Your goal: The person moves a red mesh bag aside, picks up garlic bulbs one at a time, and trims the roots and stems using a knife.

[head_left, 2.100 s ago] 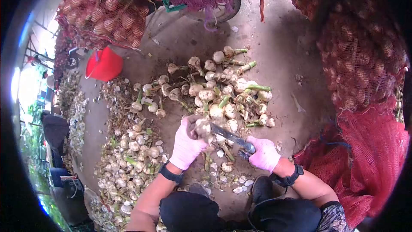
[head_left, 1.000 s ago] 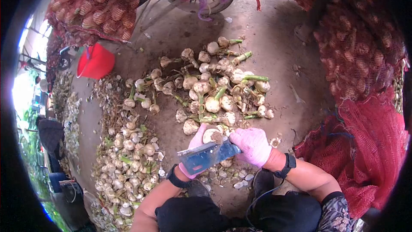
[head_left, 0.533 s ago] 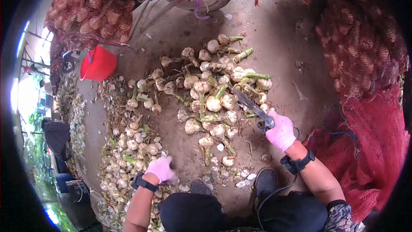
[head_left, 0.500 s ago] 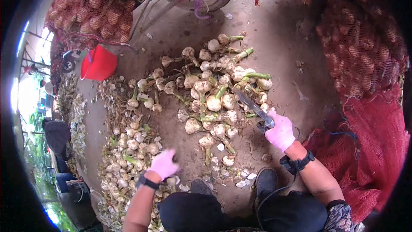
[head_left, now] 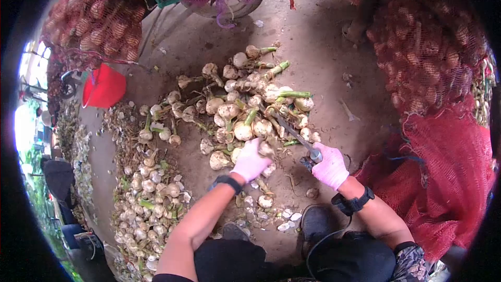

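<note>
My left hand (head_left: 251,163), in a pink glove, has its fingers closed around a dirty garlic bulb (head_left: 266,149) at the near side of a loose heap. In my right hand (head_left: 331,167), also gloved in pink, is a long metal cutting tool (head_left: 295,134). Its far end points up and left into the heap, where the bulbs partly hide it. Thick green stems remain on many bulbs there, such as the garlic bulb (head_left: 243,131) just beyond my left hand. To the left lies a pile of garlic bulbs (head_left: 148,185), mostly with short stems.
Red net sacks full of bulbs stand at upper left (head_left: 96,23) and right (head_left: 422,57). A slack red net (head_left: 443,172) lies at the right. The red bucket (head_left: 107,86) and a wheel (head_left: 235,5) are farther back. My shoes (head_left: 317,222) frame peelings on the floor.
My left hand has moved right and forward from beside the left pile to the heap, and now grips a bulb. My right hand keeps the tool. The whole view has shifted slightly.
</note>
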`<state>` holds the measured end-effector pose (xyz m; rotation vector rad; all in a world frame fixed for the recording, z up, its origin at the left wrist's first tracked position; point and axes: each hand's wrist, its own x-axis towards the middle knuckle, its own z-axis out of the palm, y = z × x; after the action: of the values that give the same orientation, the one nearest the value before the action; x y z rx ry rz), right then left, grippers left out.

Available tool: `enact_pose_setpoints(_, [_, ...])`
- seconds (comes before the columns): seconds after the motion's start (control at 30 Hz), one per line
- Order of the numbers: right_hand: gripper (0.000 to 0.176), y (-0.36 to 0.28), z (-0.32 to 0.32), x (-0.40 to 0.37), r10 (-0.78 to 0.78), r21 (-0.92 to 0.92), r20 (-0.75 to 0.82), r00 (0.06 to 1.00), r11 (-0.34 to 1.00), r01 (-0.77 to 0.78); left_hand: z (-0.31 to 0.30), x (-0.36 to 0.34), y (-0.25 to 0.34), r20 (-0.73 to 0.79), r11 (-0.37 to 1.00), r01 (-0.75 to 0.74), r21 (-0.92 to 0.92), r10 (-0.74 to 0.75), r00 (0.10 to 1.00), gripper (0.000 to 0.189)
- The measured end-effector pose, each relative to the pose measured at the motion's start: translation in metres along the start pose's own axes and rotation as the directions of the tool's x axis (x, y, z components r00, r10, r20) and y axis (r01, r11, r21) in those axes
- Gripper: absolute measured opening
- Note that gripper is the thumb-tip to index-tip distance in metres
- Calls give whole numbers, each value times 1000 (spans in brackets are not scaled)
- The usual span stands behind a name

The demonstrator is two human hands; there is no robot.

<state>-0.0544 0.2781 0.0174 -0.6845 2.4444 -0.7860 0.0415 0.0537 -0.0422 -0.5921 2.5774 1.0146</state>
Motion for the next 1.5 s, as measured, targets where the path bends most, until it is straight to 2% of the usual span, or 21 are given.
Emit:
enact_pose_setpoints(0.07, [22,-4,-2,-3,-27,17,7,1000,1000,27,-20,-21,-5,113,636,92,-766,-8,994,57])
enact_pose_setpoints(0.13, [20,-17,-4,-6,-70,35,13,997,997,69,-37,-49,7,84,184,79,-980,20,996,49])
enact_pose_setpoints(0.2, [17,-41,-6,-11,-201,11,76,977,980,201,-50,-74,16,48,56,48,-997,-3,999,43])
enact_pose_setpoints(0.23, [22,-50,-6,-13,-226,-2,132,965,974,228,-46,-75,3,-134,458,-232,-858,236,962,42])
enact_pose_setpoints(0.27, [22,-56,-5,-14,-227,-2,132,965,973,229,-48,-85,-2,-27,233,-69,-970,179,983,47])
enact_pose_setpoints(0.37, [31,-63,-3,-19,-448,-60,89,890,889,453,-40,-101,7,18,277,1,-961,59,998,59])
enact_pose_setpoints(0.43, [29,-71,-8,-25,-474,-45,77,877,877,478,-48,-110,31,-139,469,-196,-861,153,978,67])
enact_pose_setpoints(0.57, [30,-84,-16,-37,-472,-82,196,860,866,494,-65,-106,47,-68,646,-170,-744,180,981,64])
enact_pose_setpoints(0.67, [28,-87,-13,-39,-534,-55,118,837,838,543,-53,-104,53,-95,147,-105,-983,77,993,43])
enact_pose_setpoints(0.7, [28,-86,-12,-39,-531,-55,119,839,840,540,-55,-105,53,-92,146,-102,-984,78,993,43])
enact_pose_setpoints(0.77, [29,-81,-9,-36,-570,-46,102,816,816,576,-68,-112,65,-156,716,-156,-680,67,985,65])
enact_pose_setpoints(0.9, [30,-71,3,-29,-597,-98,57,800,794,600,-62,-113,79,-75,256,-68,-964,-16,997,59])
enact_pose_setpoints(0.97, [29,-64,5,-23,-599,-119,53,799,790,601,-46,-108,63,-193,442,-191,-876,41,980,24])
enact_pose_setpoints(1.07, [25,-54,14,-16,-634,-102,-24,773,771,629,-53,-106,61,-58,505,-83,-859,64,996,36])
enact_pose_setpoints(1.1, [18,-47,13,-7,-533,-183,-48,845,836,517,-59,-112,66,-46,820,-117,-560,110,993,56])
enact_pose_setpoints(1.17, [11,-2,-8,25,-1,-130,-2,1000,992,1,-66,-134,74,-34,782,-239,-576,269,963,57])
enact_pose_setpoints(1.2, [10,2,-9,21,-114,-212,-136,984,974,83,-69,-131,71,-104,780,-300,-549,292,951,49])
enact_pose_setpoints(1.23, [11,-8,-8,15,-165,-169,-198,966,977,132,-39,-121,42,135,258,144,-955,-52,989,54])
enact_pose_setpoints(1.27, [12,-23,-6,2,-199,-129,-250,948,977,171,-69,-120,73,-41,724,-116,-679,121,992,52])
enact_pose_setpoints(1.4, [25,-50,-5,-2,-138,-163,2,990,977,137,-66,-104,63,-157,786,-137,-602,51,986,53])
enact_pose_setpoints(1.5, [26,-49,7,-15,-317,-32,-110,942,948,316,-67,-96,42,-249,856,-79,-511,-60,967,46])
